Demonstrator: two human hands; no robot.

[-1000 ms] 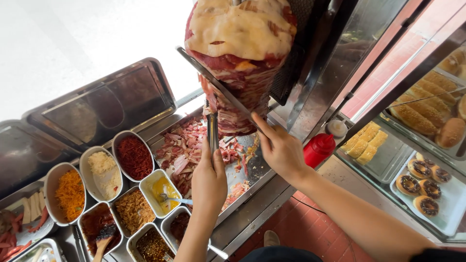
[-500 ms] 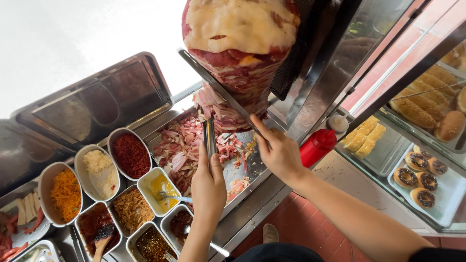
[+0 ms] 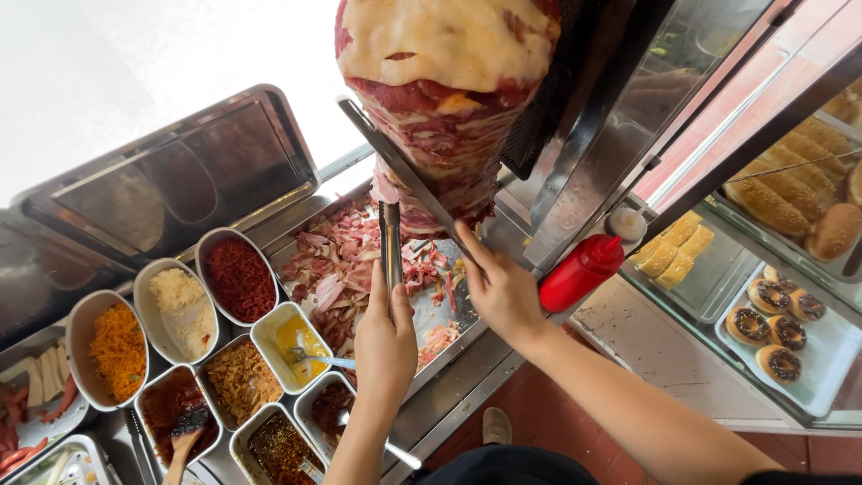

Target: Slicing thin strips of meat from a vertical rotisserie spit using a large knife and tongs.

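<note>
A tall cone of stacked meat [image 3: 440, 99] turns on a vertical spit over a steel tray [image 3: 440, 314] strewn with shaved meat [image 3: 332, 269]. My right hand [image 3: 498, 287] grips the handle of a long knife [image 3: 400, 166] whose blade lies slanted against the cone's left side. My left hand [image 3: 386, 337] holds metal tongs [image 3: 391, 242] upright, tips near the base of the cone above the shavings.
Several steel tubs of toppings and sauces [image 3: 238, 278] sit left of the tray, one with a spoon [image 3: 319, 357]. A red squeeze bottle [image 3: 588, 265] stands right of my hands. A glass case at the right holds breads [image 3: 781, 193] and doughnuts [image 3: 777, 328].
The view has shifted slightly. My hands, knife and tongs keep nearly the same pose against the cone.
</note>
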